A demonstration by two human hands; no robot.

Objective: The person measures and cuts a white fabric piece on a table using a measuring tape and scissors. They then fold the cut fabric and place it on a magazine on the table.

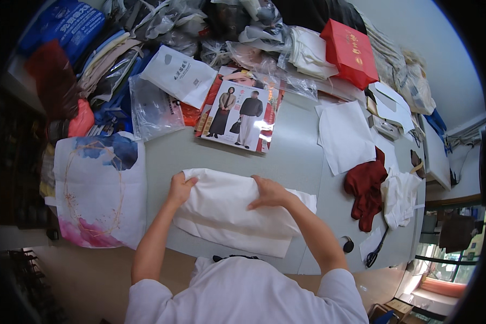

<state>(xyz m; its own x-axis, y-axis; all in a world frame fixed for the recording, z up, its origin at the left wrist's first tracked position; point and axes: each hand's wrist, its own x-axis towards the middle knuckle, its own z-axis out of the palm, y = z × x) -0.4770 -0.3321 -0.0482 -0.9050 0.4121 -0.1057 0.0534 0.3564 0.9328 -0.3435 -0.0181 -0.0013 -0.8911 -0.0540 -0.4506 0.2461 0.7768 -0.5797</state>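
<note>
A folded white garment (227,213) lies on the grey table (297,156) right in front of me. My left hand (181,188) pinches its upper left corner. My right hand (268,193) rests flat on the upper right part of the cloth, fingers spread and pressing down. A further white layer sticks out below and to the right of the folded part.
A white bag with blue and pink watercolour print (100,189) lies left. A fashion magazine (240,113) and clear plastic bags (151,108) sit behind. Right are white paper (345,135), a dark red garment (367,191), another white garment (399,197), scissors (377,249), a red box (351,51).
</note>
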